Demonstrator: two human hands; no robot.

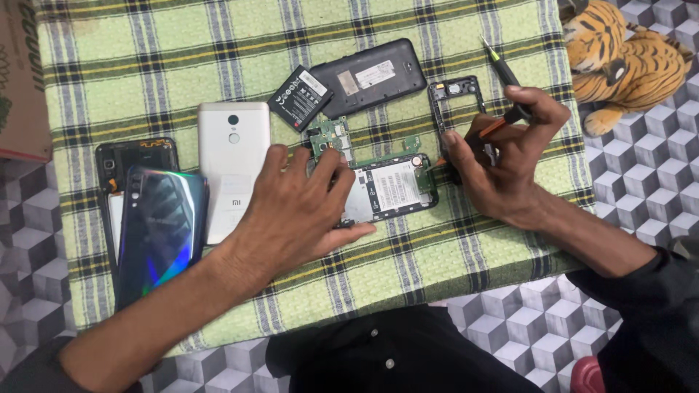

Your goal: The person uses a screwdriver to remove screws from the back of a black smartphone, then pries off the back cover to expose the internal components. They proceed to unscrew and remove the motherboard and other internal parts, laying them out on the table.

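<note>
An opened phone (393,191) with its white battery showing lies on the green checked cloth (145,58). My left hand (295,207) presses down on its left end, fingers spread beside a green circuit board (331,137). My right hand (502,160) grips a black and orange screwdriver (502,76), its tip hidden near the phone's right end. A black inner frame (455,94) lies just behind that hand.
A black battery (300,97) and a black back cover (371,75) lie further back. A silver phone back (233,164), a glossy blue phone (162,229) and another opened phone (135,155) lie left. A toy tiger (626,62) sits at the right.
</note>
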